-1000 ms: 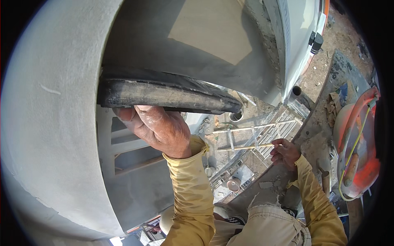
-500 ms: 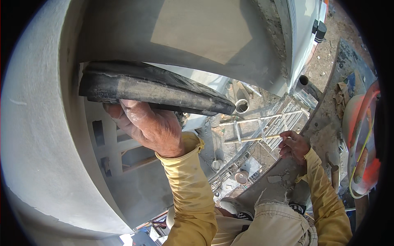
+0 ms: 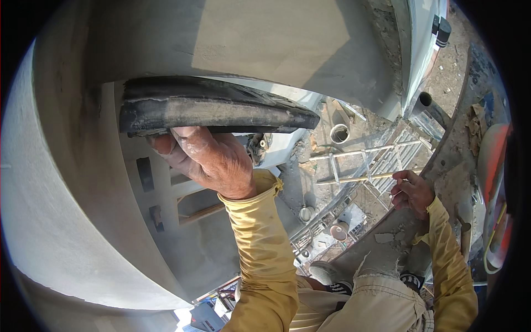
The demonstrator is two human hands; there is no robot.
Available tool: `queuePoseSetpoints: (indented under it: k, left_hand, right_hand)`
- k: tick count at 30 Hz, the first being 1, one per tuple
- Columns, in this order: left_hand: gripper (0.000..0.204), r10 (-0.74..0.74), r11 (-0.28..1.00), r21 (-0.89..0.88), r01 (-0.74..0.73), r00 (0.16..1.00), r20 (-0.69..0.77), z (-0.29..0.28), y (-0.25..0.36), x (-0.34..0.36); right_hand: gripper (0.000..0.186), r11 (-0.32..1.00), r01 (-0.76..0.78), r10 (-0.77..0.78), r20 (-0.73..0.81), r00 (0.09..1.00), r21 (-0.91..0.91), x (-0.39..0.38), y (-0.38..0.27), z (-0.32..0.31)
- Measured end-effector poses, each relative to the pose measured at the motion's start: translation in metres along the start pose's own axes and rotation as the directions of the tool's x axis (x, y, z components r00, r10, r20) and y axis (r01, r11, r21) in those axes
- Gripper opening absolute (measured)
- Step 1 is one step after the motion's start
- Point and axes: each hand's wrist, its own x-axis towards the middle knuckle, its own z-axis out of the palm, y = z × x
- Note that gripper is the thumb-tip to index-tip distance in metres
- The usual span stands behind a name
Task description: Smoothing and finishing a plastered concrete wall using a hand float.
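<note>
My left hand (image 3: 207, 163) is raised under a long black tool (image 3: 221, 113), fingers closed on its underside. The tool has a smooth, slightly curved body and a worn, cement-grey band along its side. It lies along the lower edge of a grey plastered overhang (image 3: 265, 39); whether its upper face touches the plaster cannot be seen. My right hand (image 3: 412, 192) hovers by the edge of a dusty platform (image 3: 381, 224), with half-curled fingers somewhat apart and nothing visible in them.
A curved plastered wall (image 3: 61, 182) rises at the left. Far below, beyond the platform edge, are a ladder-like frame (image 3: 368, 160), buckets (image 3: 339, 134) and rubble. A pipe (image 3: 431, 108) stands at the right, near an orange-and-white object (image 3: 495, 166).
The view has shifted, so the surroundings sit further right. The black tool's right end has swung up closer to the overhang's edge. My right hand stays by the platform edge.
</note>
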Motion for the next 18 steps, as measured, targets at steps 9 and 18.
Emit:
queuePoseSetpoints:
  k: [9, 18]
  left_hand:
    - [0.043, -0.044, 0.997, -0.065, 0.052, 0.993, 0.114, -0.010, -0.022, 0.017]
    - [0.044, -0.491, 0.503, -0.616, 0.606, 0.787, 0.373, -0.032, -0.040, -0.023]
  right_hand:
    - [0.027, 1.000, -0.002, 0.002, 0.007, 1.000, 0.000, 0.001, 0.000, 0.000]
    - [0.026, 1.000, 0.000, 0.000, -0.002, 1.000, -0.006, 0.001, -0.001, 0.001]
